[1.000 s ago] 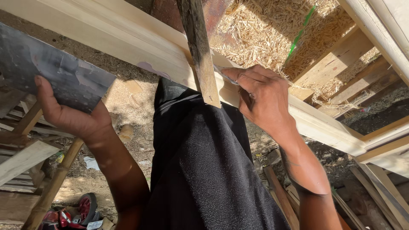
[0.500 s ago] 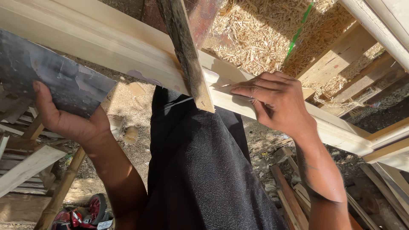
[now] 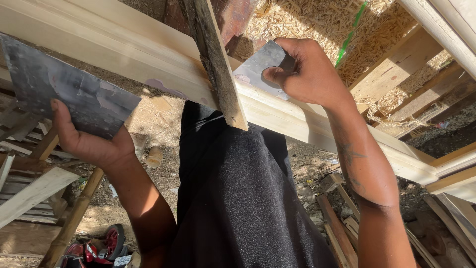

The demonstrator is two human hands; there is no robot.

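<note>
The long pale moulded wooden rail (image 3: 317,121) runs from far left to near right across your view, and it is the piece you are filling. A pinkish-grey smear of putty (image 3: 161,87) already sits on its lower edge left of the dark crossing slat (image 3: 215,64), and another patch shows just right of that slat, under the blade. I judge the work partly done: 2 spots carry filler, and the rest of the rail looks bare, unsanded wood.

Your left hand (image 3: 91,144) is clamped on a large grey metal plate (image 3: 64,92) with putty traces, held up at the left, well apart from the rail. Your right hand (image 3: 307,72) pinches a small grey scraper blade (image 3: 260,64), its edge touching the rail just right of the slat.

There is no bench here; the rail rests among other pale timber frames (image 3: 446,30) at the right. Straw (image 3: 307,25) is piled beyond, with offcuts, a bamboo pole (image 3: 69,223) and dirt ground below.
</note>
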